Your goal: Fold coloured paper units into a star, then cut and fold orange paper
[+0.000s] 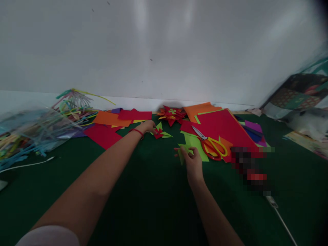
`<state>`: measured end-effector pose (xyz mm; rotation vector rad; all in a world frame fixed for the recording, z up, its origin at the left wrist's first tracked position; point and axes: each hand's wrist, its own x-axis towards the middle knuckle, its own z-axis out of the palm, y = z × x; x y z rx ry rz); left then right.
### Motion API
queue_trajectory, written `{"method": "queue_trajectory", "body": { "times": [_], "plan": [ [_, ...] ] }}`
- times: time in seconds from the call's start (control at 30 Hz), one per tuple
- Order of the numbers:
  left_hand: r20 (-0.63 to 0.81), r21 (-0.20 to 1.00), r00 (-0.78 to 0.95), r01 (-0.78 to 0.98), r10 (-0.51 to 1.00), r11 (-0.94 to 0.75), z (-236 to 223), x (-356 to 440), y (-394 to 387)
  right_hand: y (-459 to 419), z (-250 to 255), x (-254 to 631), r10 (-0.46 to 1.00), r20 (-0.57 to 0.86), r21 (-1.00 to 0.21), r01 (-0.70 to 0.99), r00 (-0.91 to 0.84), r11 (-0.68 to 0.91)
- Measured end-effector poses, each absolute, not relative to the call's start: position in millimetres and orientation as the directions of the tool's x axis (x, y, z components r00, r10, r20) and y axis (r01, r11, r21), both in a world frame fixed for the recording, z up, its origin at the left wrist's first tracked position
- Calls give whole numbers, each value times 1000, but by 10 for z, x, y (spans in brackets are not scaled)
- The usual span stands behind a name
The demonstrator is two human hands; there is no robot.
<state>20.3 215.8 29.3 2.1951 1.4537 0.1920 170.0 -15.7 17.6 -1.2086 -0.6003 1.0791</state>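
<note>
Head view: the flower [160,132] lies on the counter [153,191] at 4 o'clock from the left hand [148,127], the nearer one, its fingertips reaching the flower; grip cannot be told. The right hand [192,162], clamped on green paper [181,155], has the flower at 10 o'clock.

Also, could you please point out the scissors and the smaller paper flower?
Scissors [205,138], head view: where blades meet handles.
Smaller paper flower [159,134], head view: its red middle.

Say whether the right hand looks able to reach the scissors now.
Likely yes: the scissors lie close by the right hand, seemingly uncovered, though it holds a green paper that it might need to put down.
</note>
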Motion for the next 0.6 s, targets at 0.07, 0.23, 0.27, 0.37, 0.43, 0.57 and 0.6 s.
{"method": "queue_trajectory", "body": {
  "times": [0.07, 0.23, 0.27, 0.37, 0.43, 0.57, 0.6],
  "plan": [
    [-149, 549, 424, 787, 893, -282, 332, 147, 2107, -160, 174, 1710, 907, -130, -957, -290, 400, -9],
    [-87, 778, 382, 603, 920, -177, 361, 7, 1636, -152, 128, 1734, 882, -96, -965, -260, 462, 32],
    [-77, 823, 361, 549, 929, -145, 359, -21, 1482, -146, 111, 1738, 882, -93, -963, -268, 463, 39],
    [-36, 918, 283, 389, 958, -80, 378, -109, 964, -138, 67, 1738, 895, -85, -965, -259, 438, 35],
    [-9, 958, 241, 279, 970, -60, 416, -165, 628, -149, 57, 1726, 910, -69, -976, -218, 408, 24],
    [-46, 990, 153, -125, 987, 66, 459, -225, 167, -197, 79, 1677, 947, -46, -995, -103, 316, -14],
    [-48, 987, 144, -145, 988, 69, 443, -228, 110, -209, 88, 1662, 955, -39, -997, -78, 294, -16]
  ]
}}
